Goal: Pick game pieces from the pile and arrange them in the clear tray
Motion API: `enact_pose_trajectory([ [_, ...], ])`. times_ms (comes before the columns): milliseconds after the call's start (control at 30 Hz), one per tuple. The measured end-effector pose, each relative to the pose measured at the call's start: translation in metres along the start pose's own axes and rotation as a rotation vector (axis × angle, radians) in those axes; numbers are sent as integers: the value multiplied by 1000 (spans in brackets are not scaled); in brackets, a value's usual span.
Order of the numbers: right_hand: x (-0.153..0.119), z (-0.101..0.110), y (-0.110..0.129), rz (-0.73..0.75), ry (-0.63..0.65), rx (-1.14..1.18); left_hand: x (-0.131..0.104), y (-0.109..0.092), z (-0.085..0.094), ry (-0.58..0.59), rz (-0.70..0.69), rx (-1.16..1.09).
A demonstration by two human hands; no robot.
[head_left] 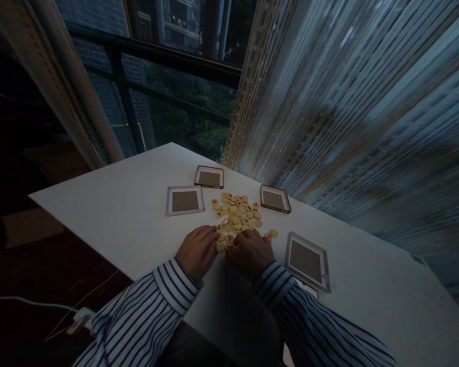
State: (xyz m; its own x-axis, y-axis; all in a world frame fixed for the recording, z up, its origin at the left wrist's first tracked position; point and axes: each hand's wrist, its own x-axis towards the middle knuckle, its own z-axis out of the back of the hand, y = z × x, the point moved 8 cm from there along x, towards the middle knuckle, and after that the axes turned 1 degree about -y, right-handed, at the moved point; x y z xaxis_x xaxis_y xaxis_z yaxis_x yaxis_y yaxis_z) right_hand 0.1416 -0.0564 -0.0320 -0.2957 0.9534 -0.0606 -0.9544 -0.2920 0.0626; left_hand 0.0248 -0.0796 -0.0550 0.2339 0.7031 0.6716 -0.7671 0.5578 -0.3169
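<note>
A loose heap of round, cream-coloured Chinese chess pieces [236,220] lies on the white table, some showing red or black characters and others plain side up. At the near left edge of the heap rests my left hand [199,250], its fingers stretched forward and the tips touching or close against the pieces. My right hand [251,253] is over the near right side, knuckles up and fingers curled down. Its fingertips are hidden, so what they hold, if anything, cannot be made out. Several pieces show between the two hands.
Around the heap on the white table [130,204] are shallow open boxes: a pale one [168,201] at left, a brown-edged one [196,177] behind, another brown-edged one [289,208] at back right, and a pale one [326,257] at right. A phone-like object [310,290] is partly under my right sleeve.
</note>
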Motion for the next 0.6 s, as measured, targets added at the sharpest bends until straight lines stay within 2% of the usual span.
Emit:
enact_pose_trajectory([
  [600, 11, -9, -1, -24, 58, -52, -1, 1, 2, -39, 5, -11],
])
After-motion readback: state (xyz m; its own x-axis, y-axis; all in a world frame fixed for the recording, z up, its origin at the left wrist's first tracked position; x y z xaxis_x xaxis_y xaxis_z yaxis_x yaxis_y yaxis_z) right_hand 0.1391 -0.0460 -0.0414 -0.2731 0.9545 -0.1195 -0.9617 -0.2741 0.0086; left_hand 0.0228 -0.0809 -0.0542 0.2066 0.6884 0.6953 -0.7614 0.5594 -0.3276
